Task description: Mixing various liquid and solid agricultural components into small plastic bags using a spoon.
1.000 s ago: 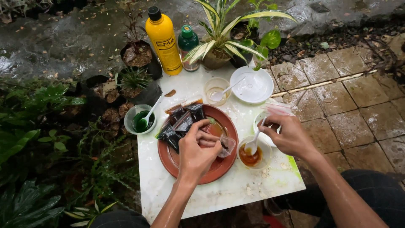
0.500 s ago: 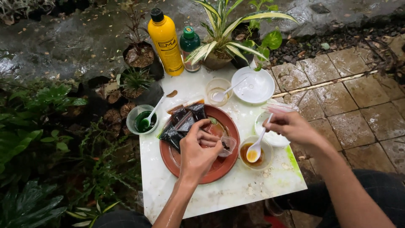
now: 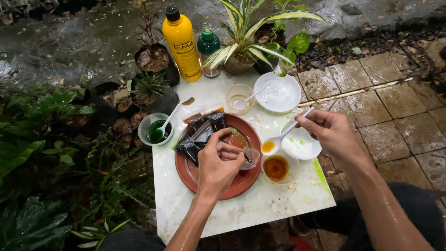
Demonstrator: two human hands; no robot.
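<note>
The left hand lies nearest, resting over the terracotta plate, its fingers curled shut around a small clear plastic bag whose mouth opens just past the fingertips, toward the right. Beyond the knuckles, dark filled packets lie at the plate's far-left edge.

The right hand pinches the handle of a white plastic spoon, thumb and fingers closed on its far end. The spoon's bowl carries orange liquid and hangs just beside the bag's mouth, directly above the clear cup of orange liquid that sits below the right fingers.

To do this well, I judge the spoon should stay level until its tip is inside the bag's opening, and the left fingers should hold that mouth wide and upright, so drips fall back into the cup.

Past the right fingers stands a white bowl; farther out another white bowl, a clear cup with a spoon, a cup of green liquid, and at the far edge of the white table a yellow bottle and green bottle.
</note>
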